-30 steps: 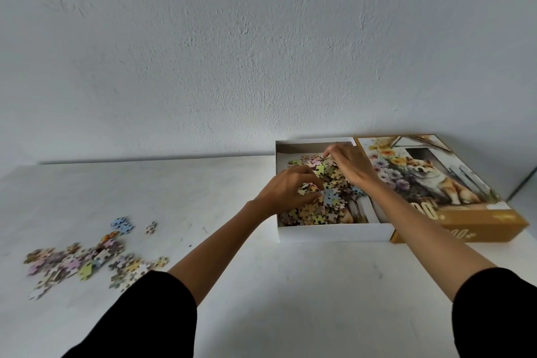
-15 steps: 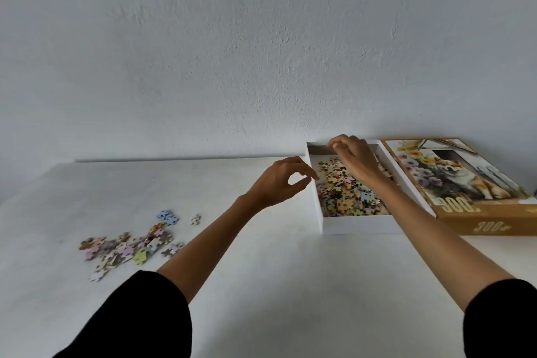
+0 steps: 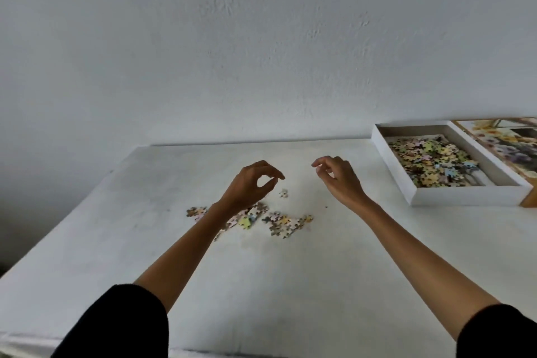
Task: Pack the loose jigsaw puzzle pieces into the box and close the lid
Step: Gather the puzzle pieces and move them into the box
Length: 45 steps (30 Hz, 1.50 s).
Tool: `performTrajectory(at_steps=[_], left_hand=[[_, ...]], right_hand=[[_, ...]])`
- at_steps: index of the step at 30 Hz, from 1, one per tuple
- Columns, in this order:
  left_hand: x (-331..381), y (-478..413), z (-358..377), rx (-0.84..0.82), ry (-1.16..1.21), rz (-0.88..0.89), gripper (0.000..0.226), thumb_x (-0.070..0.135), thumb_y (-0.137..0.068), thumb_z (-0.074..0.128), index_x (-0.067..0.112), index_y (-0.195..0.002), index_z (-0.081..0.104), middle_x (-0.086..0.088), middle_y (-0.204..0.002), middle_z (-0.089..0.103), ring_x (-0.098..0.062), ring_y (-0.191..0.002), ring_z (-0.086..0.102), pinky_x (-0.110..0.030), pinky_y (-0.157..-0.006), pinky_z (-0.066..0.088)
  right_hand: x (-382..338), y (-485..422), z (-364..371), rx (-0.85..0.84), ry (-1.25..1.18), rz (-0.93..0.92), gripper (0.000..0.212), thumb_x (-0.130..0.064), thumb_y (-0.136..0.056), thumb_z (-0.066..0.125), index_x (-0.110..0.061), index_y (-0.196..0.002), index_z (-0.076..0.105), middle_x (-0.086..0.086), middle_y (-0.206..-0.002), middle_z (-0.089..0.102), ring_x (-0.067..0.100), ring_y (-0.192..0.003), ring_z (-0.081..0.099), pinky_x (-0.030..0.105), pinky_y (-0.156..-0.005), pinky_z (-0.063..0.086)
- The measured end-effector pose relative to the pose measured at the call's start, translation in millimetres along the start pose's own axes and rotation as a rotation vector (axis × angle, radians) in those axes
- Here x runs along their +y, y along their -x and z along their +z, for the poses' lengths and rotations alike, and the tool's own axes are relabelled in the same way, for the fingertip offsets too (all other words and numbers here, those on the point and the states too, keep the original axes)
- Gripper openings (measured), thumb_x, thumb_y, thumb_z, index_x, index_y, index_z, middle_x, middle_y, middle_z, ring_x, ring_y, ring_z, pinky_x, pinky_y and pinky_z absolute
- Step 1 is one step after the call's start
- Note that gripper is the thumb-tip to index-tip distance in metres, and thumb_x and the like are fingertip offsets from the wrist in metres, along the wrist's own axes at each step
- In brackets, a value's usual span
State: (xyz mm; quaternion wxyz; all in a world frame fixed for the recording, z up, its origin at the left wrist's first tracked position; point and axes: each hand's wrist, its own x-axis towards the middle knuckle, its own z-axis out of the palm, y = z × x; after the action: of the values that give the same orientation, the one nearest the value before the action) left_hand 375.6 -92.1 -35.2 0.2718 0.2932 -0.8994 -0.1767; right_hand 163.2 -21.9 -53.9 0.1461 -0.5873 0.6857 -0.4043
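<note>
Mid-task: reaching for next batch. Left hand (image 3: 252, 183) and right hand (image 3: 337, 177) empty, fingers curled apart, above loose pieces (image 3: 261, 218) mid-desk. Box (image 3: 465, 196) at right edge part-filled, lid (image 3: 499, 139) off beside. Next: scoop pile, carry to box.

Wall (image 3: 261, 38): pale grey-white plaster, rough in places, faint trowel marks and small ridges, bare across the whole upper view. Light soft and even, no hard shadows; slightly dimmer toward the left. Table (image 3: 290, 285): white top, matte, a few faint smudges and specks, its far edge pushed close against the wall. Left edge runs diagonally toward the viewer. Beyond that edge, lower left, a dark strip (image 3: 17, 212); cannot tell whether floor or shadow. Source of light not visible.
</note>
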Motion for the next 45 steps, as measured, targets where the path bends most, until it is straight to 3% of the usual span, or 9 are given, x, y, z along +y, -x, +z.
performTrajectory(at_steps=[6,10,13,22,25,31,37,42,45], left_hand=[[-79,76,-20,0.135,-0.172,-0.32,0.024,0.023,-0.091,0.053,0.018,-0.114,0.061,-0.01,-0.12,0.056,-0.028,-0.112,0.053,-0.037,-0.09,0.044],[-89,95,-14,-0.05,-0.265,-0.501,0.052,0.042,-0.097,0.028,0.019,-0.143,0.027,-0.01,-0.153,0.023,-0.025,-0.142,0.017,-0.039,-0.115,0.014],[-77,88,-4,-0.207,-0.276,-0.496,0.057,0.043,-0.098,0.018,0.02,-0.147,0.001,-0.005,-0.158,-0.002,-0.019,-0.145,-0.005,-0.037,-0.118,-0.003],[-65,66,-14,-0.119,0.132,-0.326,0.044,0.033,-0.1,0.023,0.016,-0.139,0.034,-0.005,-0.146,0.037,-0.018,-0.135,0.032,-0.021,-0.105,0.021],[-68,71,-16,-0.206,0.09,-0.305,0.044,0.035,-0.099,0.024,0.02,-0.14,0.033,-0.003,-0.149,0.033,-0.018,-0.138,0.028,-0.025,-0.107,0.02],[-76,87,-24,-0.266,0.109,-0.26,0.066,0.062,-0.082,0.038,0.031,-0.14,0.03,0.0,-0.148,0.036,-0.018,-0.133,0.037,-0.035,-0.11,0.032],[-72,94,-19,-0.403,-0.155,-0.188,0.125,0.09,-0.05,0.038,0.021,-0.147,-0.001,-0.002,-0.157,0.004,-0.018,-0.144,0.007,-0.031,-0.117,0.009],[-86,92,-20,-0.277,-0.006,-0.202,0.089,0.071,-0.074,0.049,0.024,-0.143,0.021,0.0,-0.15,0.028,-0.015,-0.136,0.032,-0.034,-0.113,0.03],[-89,91,-20,-0.257,-0.017,-0.136,0.083,0.069,-0.075,0.048,0.024,-0.142,0.025,0.0,-0.147,0.034,-0.015,-0.134,0.032,-0.031,-0.113,0.028]], right_hand=[[-9,38,67,-0.232,0.263,0.038,0.048,-0.038,-0.096,0.032,-0.022,-0.141,0.029,0.005,-0.152,0.025,0.02,-0.142,0.017,0.038,-0.116,0.012],[-24,45,87,-0.356,0.384,0.054,0.06,-0.045,-0.097,0.017,-0.02,-0.146,-0.003,0.002,-0.157,-0.009,0.017,-0.144,-0.011,0.034,-0.117,-0.005],[-37,44,102,-0.409,0.432,0.015,0.062,-0.047,-0.096,0.014,-0.016,-0.145,-0.009,0.004,-0.156,-0.015,0.018,-0.143,-0.017,0.035,-0.117,-0.006],[-42,11,104,-0.449,0.206,-0.075,0.048,-0.036,-0.099,0.02,-0.026,-0.146,0.012,-0.008,-0.157,0.001,0.01,-0.144,-0.006,0.035,-0.116,-0.003],[-39,10,106,-0.53,0.302,-0.16,0.046,-0.034,-0.1,0.021,-0.027,-0.145,0.015,-0.01,-0.156,0.008,0.009,-0.144,-0.001,0.033,-0.116,-0.003],[-38,28,104,-0.333,0.134,-0.195,0.039,-0.036,-0.096,0.037,-0.023,-0.132,0.046,-0.004,-0.141,0.039,0.013,-0.132,0.034,0.03,-0.108,0.028],[-44,26,102,-0.505,0.231,-0.153,0.051,-0.044,-0.096,0.026,-0.029,-0.144,0.018,-0.011,-0.156,0.007,0.006,-0.143,-0.002,0.034,-0.118,0.0],[-44,30,102,-0.423,0.169,-0.137,0.046,-0.041,-0.097,0.03,-0.024,-0.139,0.034,-0.005,-0.15,0.029,0.011,-0.142,0.016,0.032,-0.116,0.01],[-43,40,97,-0.449,0.224,-0.161,0.072,-0.064,-0.084,0.038,-0.029,-0.144,0.018,-0.003,-0.152,0.023,0.013,-0.141,0.015,0.03,-0.114,0.01]])
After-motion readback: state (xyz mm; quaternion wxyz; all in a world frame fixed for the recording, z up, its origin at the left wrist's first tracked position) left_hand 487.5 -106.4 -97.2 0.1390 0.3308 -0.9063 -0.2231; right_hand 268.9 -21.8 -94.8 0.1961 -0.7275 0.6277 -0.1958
